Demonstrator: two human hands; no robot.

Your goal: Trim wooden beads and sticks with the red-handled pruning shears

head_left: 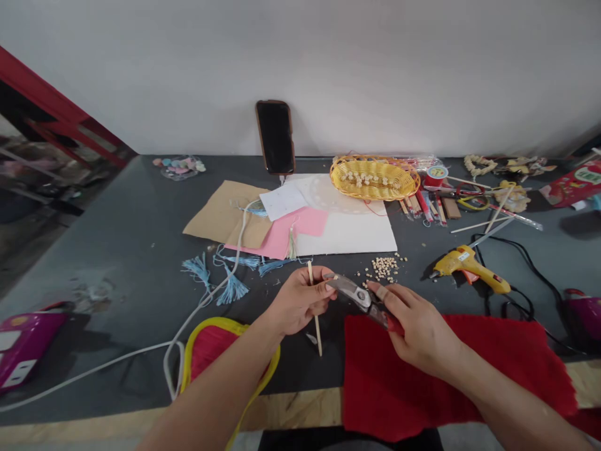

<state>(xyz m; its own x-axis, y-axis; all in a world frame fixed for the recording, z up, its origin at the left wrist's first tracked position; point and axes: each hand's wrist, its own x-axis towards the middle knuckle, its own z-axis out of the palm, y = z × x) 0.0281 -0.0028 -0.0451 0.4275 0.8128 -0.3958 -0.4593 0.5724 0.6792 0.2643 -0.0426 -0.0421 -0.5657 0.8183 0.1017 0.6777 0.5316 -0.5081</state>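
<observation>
My left hand [303, 299] is closed around a thin wooden stick [318, 332] that stands nearly upright. Its thumb and forefinger also pinch something small at the jaws of the cutters. My right hand [413, 322] grips the pruning shears [359, 294] by the handles, blades pointing left toward the left fingertips. Just beyond the shears lies a pile of small pale wooden pieces [385, 268]. Under my right wrist is a red cloth [389, 388]. A red pad with a yellow border [213, 344] lies beneath my left forearm.
A yellow glue gun [474, 268] with a black cord rests at the right. Behind are a yellow basket [338, 188], a white board [370, 235], brown paper [220, 213] and a propped phone [275, 138]. Blue tassels [232, 289] and a white cable [206, 300] lie left.
</observation>
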